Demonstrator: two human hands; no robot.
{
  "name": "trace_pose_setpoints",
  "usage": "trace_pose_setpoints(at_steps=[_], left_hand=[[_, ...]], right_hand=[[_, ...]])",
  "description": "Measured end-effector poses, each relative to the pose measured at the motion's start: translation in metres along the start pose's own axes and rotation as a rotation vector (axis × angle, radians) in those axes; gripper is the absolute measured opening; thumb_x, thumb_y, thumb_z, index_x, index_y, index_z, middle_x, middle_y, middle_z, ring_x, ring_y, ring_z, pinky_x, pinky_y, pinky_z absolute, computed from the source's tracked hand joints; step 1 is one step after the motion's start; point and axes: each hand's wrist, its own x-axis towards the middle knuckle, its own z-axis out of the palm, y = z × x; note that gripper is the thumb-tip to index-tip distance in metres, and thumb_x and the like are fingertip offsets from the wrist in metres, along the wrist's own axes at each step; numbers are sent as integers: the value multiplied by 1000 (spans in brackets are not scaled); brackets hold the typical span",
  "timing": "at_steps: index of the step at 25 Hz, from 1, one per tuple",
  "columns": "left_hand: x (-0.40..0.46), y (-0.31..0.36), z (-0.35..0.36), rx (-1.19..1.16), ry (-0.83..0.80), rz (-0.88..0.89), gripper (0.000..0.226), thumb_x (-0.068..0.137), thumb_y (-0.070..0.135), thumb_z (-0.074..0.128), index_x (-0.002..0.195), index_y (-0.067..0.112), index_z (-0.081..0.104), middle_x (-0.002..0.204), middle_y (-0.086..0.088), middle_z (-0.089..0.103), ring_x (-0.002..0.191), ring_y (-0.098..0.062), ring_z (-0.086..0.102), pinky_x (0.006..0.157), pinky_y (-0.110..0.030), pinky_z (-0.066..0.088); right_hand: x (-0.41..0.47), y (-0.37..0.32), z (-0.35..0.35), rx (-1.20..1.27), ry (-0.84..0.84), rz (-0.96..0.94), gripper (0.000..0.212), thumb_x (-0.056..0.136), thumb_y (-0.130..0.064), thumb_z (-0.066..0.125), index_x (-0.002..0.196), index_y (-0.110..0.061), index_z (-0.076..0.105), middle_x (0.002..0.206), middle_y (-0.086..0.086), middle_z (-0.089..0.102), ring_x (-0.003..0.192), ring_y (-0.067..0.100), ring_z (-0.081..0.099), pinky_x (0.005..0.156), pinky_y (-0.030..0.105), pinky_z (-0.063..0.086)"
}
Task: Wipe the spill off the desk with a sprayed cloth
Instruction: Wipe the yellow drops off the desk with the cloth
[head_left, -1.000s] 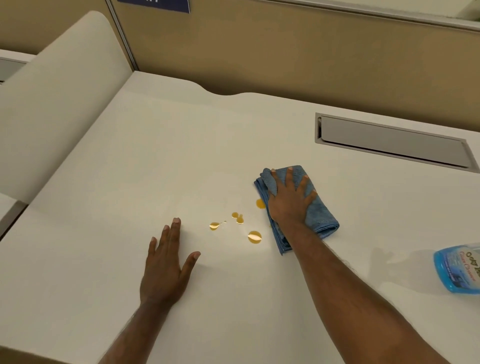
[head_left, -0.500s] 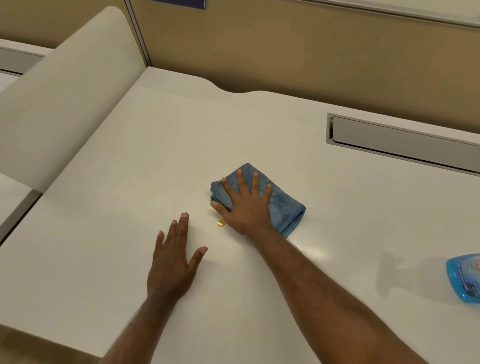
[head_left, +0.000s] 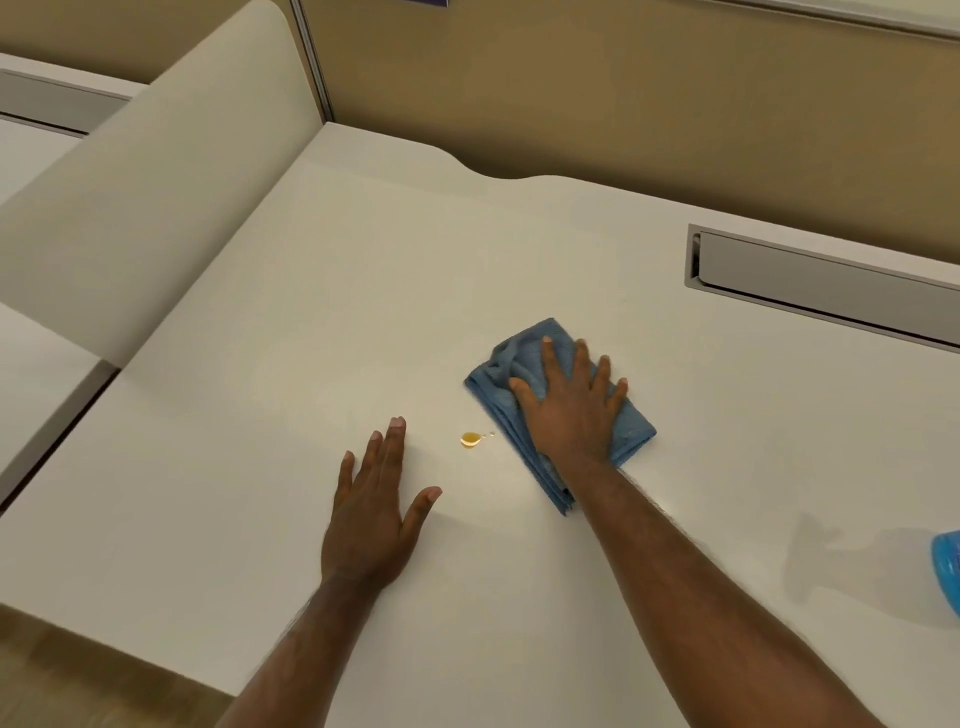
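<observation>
A folded blue cloth (head_left: 506, 405) lies on the white desk (head_left: 311, 322). My right hand (head_left: 569, 410) presses flat on top of it, fingers spread. One small amber drop of the spill (head_left: 470, 439) sits just left of the cloth, with a tiny speck beside it. My left hand (head_left: 374, 509) rests flat on the desk, palm down and empty, a little left of and nearer than the drop.
A blue spray bottle (head_left: 948, 571) shows partly at the right edge. A grey recessed cable slot (head_left: 810, 280) runs along the back right. A cream divider panel (head_left: 145, 197) stands at the left, a tan partition wall behind. The desk's front edge is near my elbows.
My right hand swept the cloth left over the amber drops, then back right. Several drops are gone; one remains. The left hand stayed in place.
</observation>
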Motion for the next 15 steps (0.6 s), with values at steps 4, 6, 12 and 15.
trace_pose_setpoints(at_steps=[4, 6, 12, 15], left_hand=[[0, -1, 0, -15, 0, 11, 75, 87, 71, 5, 148, 34, -16, 159, 15, 0, 147, -4, -1, 121, -33, -3], [-1, -2, 1, -14, -2, 12, 76, 87, 71, 5, 149, 33, -16, 160, 16, -1, 147, -3, -2, 120, -32, -3], [1, -3, 1, -21, -1, 16, 75, 87, 71, 6, 148, 33, -16, 159, 16, -3, 147, -3, -3, 120, -31, -5], [1, -4, 1, -21, 6, 21, 74, 88, 69, 7, 148, 34, -17, 159, 15, -2, 147, -4, -2, 120, -32, -4]], right_hand=[[5, 21, -6, -31, 34, 203, 73, 89, -71, 22, 151, -35, 6, 162, 7, 3, 145, 40, -3, 111, 64, -4], [8, 37, -11, -11, 46, 322, 74, 89, -70, 21, 151, -34, 6, 162, 8, 1, 145, 41, -7, 111, 66, -4], [8, 41, -15, 98, 47, 447, 81, 83, -78, 21, 151, -34, 8, 161, 10, 4, 146, 38, 2, 109, 64, 7], [1, 8, -10, 78, -5, 315, 91, 74, -86, 28, 149, -41, 5, 162, 8, 0, 145, 38, 2, 109, 64, 5]])
